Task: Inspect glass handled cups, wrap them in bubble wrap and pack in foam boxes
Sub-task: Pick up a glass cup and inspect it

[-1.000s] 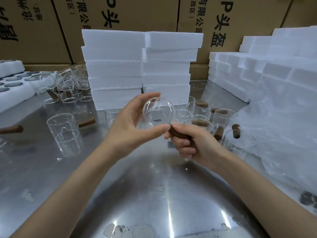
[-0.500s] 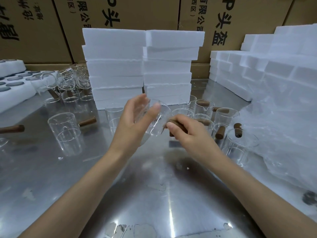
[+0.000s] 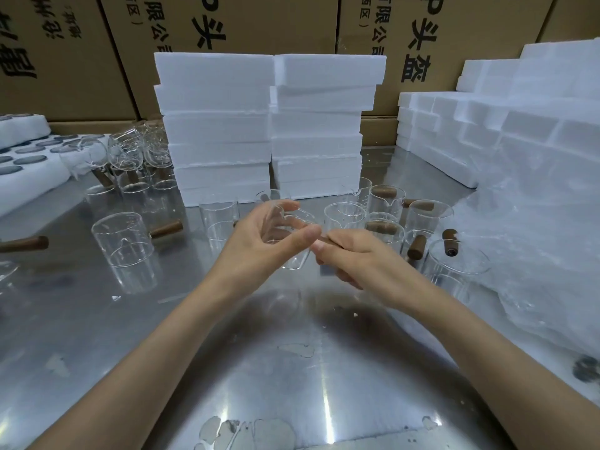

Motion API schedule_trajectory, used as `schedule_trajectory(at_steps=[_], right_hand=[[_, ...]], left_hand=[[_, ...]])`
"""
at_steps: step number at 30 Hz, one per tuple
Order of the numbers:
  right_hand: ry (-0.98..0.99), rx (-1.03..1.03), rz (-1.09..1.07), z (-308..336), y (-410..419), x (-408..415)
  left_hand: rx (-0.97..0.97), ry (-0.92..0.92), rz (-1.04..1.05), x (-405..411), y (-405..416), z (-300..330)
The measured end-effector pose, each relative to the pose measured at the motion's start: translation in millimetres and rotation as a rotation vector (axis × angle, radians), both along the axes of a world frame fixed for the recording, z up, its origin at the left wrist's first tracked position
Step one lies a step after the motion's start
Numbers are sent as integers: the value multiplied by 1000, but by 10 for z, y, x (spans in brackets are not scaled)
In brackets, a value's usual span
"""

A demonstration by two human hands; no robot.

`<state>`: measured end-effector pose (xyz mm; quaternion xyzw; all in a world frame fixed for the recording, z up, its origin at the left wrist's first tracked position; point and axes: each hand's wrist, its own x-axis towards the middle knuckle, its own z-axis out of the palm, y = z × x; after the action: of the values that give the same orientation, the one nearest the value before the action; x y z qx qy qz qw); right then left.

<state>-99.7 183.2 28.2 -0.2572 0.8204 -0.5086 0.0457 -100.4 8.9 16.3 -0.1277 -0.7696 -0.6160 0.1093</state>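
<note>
Rolled over since a second ago, the glass cup (image 3: 293,241) no longer shows its round base to the camera; it now lies sideways above the steel table (image 3: 292,368), in front of the foam box stack (image 3: 266,125). Left hand (image 3: 259,245) cups the body with curled fingers; right hand (image 3: 354,261) grips the wooden handle. Slick glass could slip mid-turn and hit the standing cups (image 3: 386,206) just behind.

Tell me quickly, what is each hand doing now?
Left hand: fingers and thumb curled round the body of the glass cup, holding it.
Right hand: gripping the cup's wooden handle.
</note>
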Motion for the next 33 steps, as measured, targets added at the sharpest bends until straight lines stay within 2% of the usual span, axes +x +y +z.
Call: schedule_trajectory(at_steps=[6, 9, 12, 14, 18, 20, 22, 24, 28, 33], right_hand=[[-661, -315, 290, 79, 25, 38], [-854, -389, 388, 112, 77, -1], [-965, -433, 407, 120, 107, -21], [-918, -442, 302, 129, 74, -16], [-474, -420, -34, 112, -17, 8], [-290, -442, -102, 100, -50, 21], [-198, -500, -152, 88, -53, 23], [-165, -564, -196, 88, -27, 9], [-178, -646, -226, 90, 37, -32], [-230, -686, -194, 84, 51, -46]], left_hand=[[85, 29, -93, 46, 3, 59], [90, 38, -93, 67, 28, 77], [93, 33, -61, 72, 74, 64], [120, 53, -11, 57, 88, 45], [122, 76, 151, 26, 71, 31], [98, 69, 168, 19, 63, 19], [82, 70, 110, 25, 76, 6], [52, 101, 18, 32, 84, -19], [-156, 212, -42, 36, 50, -37], [-176, 298, 11, 27, 16, -2]])
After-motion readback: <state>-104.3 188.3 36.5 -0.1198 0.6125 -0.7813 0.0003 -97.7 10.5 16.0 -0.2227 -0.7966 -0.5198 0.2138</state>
